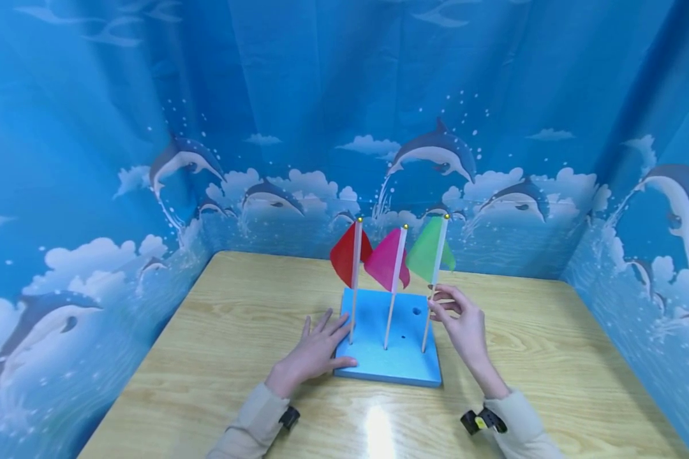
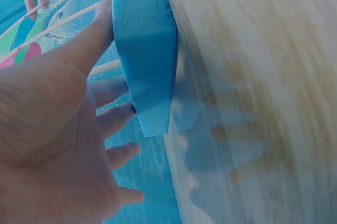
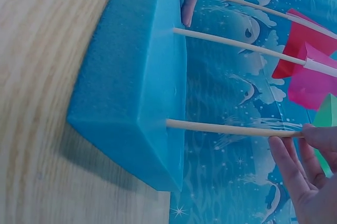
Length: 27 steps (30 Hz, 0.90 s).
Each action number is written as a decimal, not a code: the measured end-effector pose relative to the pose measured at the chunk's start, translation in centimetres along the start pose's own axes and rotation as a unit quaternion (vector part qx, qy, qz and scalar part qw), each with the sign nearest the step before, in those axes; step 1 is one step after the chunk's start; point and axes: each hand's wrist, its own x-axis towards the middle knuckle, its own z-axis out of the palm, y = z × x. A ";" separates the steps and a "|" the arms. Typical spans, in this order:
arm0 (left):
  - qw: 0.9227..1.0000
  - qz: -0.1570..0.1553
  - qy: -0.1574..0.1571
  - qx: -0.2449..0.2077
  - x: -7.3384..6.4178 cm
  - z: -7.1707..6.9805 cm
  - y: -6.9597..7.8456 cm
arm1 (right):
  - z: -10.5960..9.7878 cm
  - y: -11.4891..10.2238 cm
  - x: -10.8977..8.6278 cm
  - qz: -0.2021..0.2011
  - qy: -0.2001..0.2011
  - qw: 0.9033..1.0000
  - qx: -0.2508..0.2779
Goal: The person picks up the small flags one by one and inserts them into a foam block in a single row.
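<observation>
A blue foam block [image 1: 379,366] lies flat on the table with three small flags standing in it. From left to right they are a red flag [image 1: 344,258], a pink flag [image 1: 383,262] and a green flag [image 1: 426,252], each on a wooden stick with a gold tip. My right hand [image 1: 462,322] pinches the green flag's stick [image 3: 226,128] between thumb and fingers, just below the cloth. That stick's lower end is sunk in the block. My left hand [image 1: 316,350] rests with spread fingers on the block's left edge, its thumb [image 2: 97,34] over the top face.
Two dark holes show in the block's top, the larger hole [image 1: 416,311] near the back right corner. The wooden table [image 1: 235,331] extends on both sides. A blue dolphin-print curtain [image 1: 298,127] hangs behind the table and along its sides.
</observation>
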 end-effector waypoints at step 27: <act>1.000 -0.008 -0.003 0.006 0.3 0.0 -0.1 | 0.1 1.2 -1.1 -0.007 0.001 1.000 -0.025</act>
